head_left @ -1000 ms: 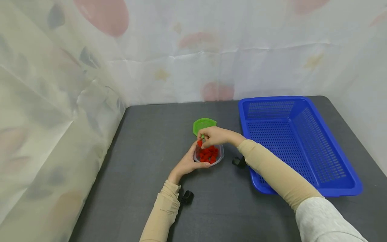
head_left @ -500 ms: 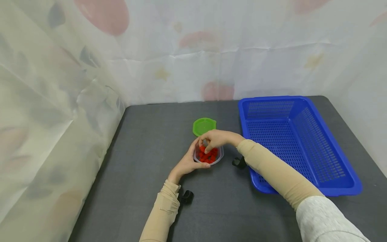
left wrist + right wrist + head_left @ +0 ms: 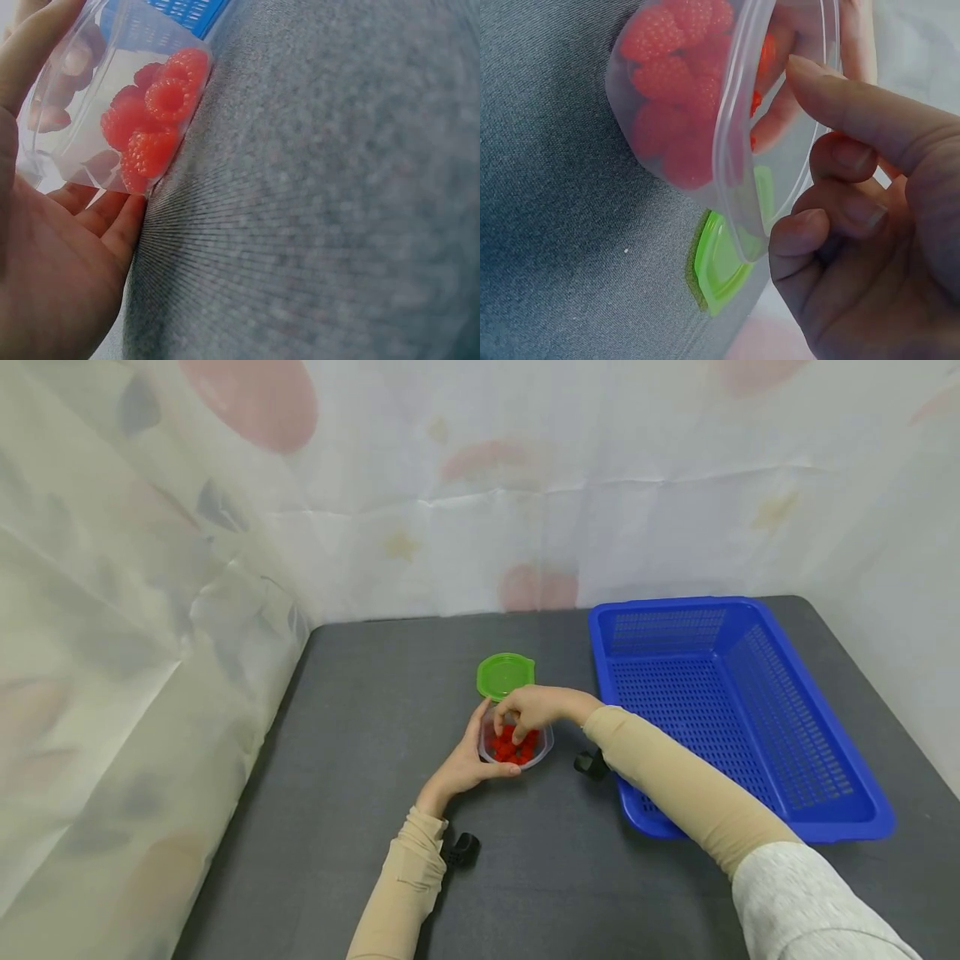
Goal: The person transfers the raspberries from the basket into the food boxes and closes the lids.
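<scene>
My left hand (image 3: 462,764) grips a clear plastic container (image 3: 549,745) from its left side, the thumb at the near rim and the fingers around the far side. Red raspberries (image 3: 154,112) lie piled in its bottom, which stands on the table. Over the opening is my right hand (image 3: 542,703), its fingers bent down inside the rim above the raspberries. In the head view a gap shows between its thumb and forefinger, and no berry shows pinched there. Through the container wall, its fingertips (image 3: 51,118) look apart from the pile. A green lid (image 3: 506,676) lies just behind the container.
A large blue plastic basket (image 3: 750,735) stands to the right, under the right forearm (image 3: 675,777). The grey table (image 3: 360,727) is backed by a patterned curtain (image 3: 420,552). Black wrist camera mounts (image 3: 465,850) stick out from both wrists.
One second ago my right hand pinched a raspberry above the container. It then lowered into the container, and the thumb and forefinger now stand apart. The left hand keeps its grip.
</scene>
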The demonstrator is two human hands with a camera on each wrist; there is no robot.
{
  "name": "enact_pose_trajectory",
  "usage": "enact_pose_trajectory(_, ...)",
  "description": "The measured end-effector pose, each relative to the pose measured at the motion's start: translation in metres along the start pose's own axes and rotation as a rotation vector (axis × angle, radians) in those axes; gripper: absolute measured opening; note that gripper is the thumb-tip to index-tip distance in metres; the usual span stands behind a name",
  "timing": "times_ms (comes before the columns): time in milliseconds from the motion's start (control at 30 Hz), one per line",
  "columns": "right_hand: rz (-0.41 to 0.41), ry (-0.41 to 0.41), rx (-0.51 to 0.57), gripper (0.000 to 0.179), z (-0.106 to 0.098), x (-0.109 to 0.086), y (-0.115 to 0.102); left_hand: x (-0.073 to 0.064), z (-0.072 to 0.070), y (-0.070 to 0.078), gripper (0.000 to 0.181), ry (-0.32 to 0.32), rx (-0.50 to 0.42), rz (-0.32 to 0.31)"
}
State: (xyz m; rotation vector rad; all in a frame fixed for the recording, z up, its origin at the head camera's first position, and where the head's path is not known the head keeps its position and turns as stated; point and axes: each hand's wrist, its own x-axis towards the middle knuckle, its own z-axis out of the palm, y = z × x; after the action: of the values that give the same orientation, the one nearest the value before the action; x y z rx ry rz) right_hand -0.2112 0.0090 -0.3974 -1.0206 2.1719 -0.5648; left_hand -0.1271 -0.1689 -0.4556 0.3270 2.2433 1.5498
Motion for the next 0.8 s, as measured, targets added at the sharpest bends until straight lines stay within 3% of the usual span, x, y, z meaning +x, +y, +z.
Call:
enact_pose_trajectory(200, -0.001, 0.000, 0.025, 0.026, -0.002, -0.001, -0.007, 0.005, 0.002, -0.025, 0.117, 0.089, -0.009, -0.005)
enact_pose_trajectory(300, 0.006, 0.027, 0.038, 0.027, -0.003, -0.003, -0.008, 0.002, 0.002, -0.025, 0.115, 0.117, -0.007, -0.003)
enact_pose_trajectory(433, 0.017, 0.101, 0.075, 0.029, -0.007, -0.012, -0.010, 0.000, 0.002, -0.019, 0.112, 0.087, -0.024, -0.010)
enact_pose_trajectory(600, 0.047, 0.278, 0.158, 0.030, -0.019, -0.035, -0.015, 0.002, 0.000, -0.010, 0.112, 0.047, -0.044, 0.032)
enact_pose_trajectory(800, 0.170, 0.534, 0.386, 0.031, -0.034, -0.059, -0.023, 0.009, -0.004, -0.018, 0.114, 0.054, 0.008, 0.064)
